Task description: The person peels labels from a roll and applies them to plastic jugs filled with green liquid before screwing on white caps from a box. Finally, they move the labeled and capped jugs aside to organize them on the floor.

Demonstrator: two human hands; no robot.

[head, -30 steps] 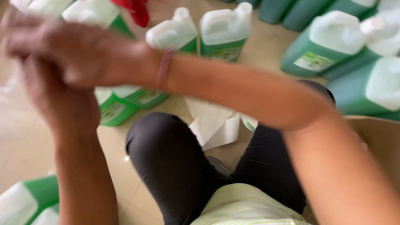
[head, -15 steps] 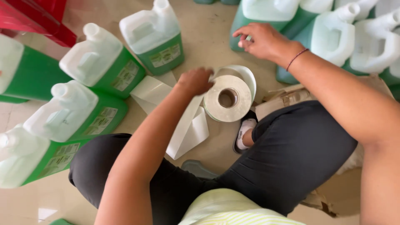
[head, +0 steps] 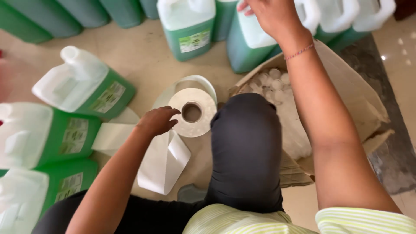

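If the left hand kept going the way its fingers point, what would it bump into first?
Most likely the white roll of label backing: the left hand points right at it, fingertips already at its edge, though height is hard to judge.

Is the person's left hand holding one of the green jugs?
No, the left hand rests on the white paper roll on the floor, apart from the jugs.

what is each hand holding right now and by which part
The left hand rests on the rim of the white label roll, without a clear grip. The right hand touches a green jug at its top.

Left hand shifted onto label roll edge; right hand moved up onto green jug.
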